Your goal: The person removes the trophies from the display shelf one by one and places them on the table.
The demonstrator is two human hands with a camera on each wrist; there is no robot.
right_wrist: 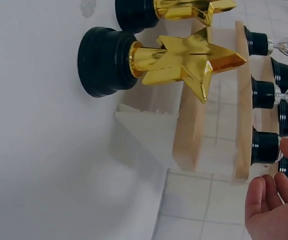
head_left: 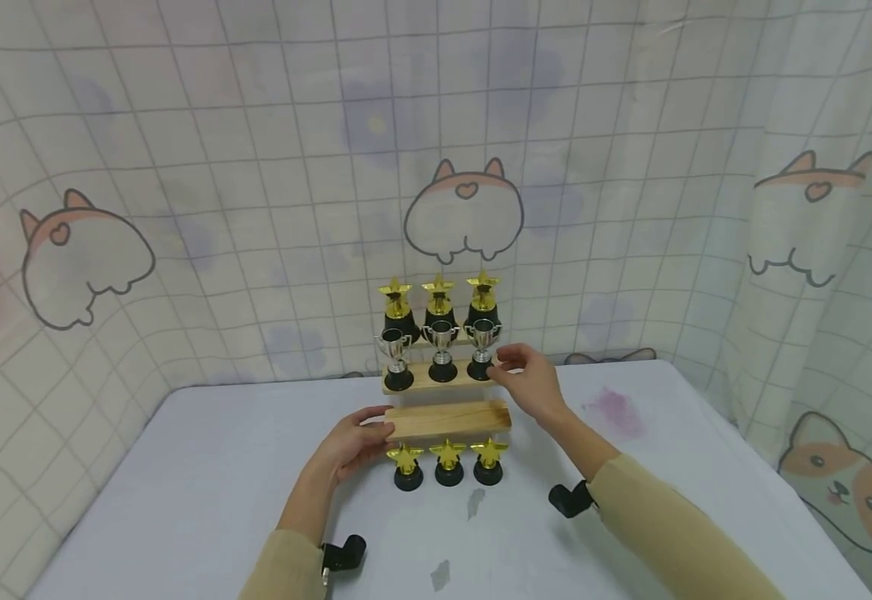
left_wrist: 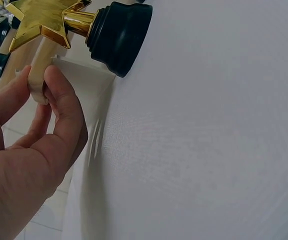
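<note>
A low wooden plank shelf (head_left: 447, 419) is pinched at its left end by my left hand (head_left: 357, 442), thumb on one face and fingers on the other. At the right end of the middle wooden shelf (right_wrist: 242, 100), my right hand (head_left: 529, 382) holds the rightmost silver trophy cup (head_left: 483, 337) low down, the thumb over its stem and the other fingers curled beside the shelf end. Two more silver trophy cups, a middle one (head_left: 442, 346) and a left one (head_left: 397, 358), share that shelf. Part of the right hand's grip is hidden.
Gold star trophies (head_left: 448, 462) with black bases stand in a row of three before the low shelf. Three larger gold star trophies (head_left: 438, 300) stand on the back tier. A white tablecloth (head_left: 233, 467) covers the table; a patterned curtain (head_left: 293, 208) hangs behind.
</note>
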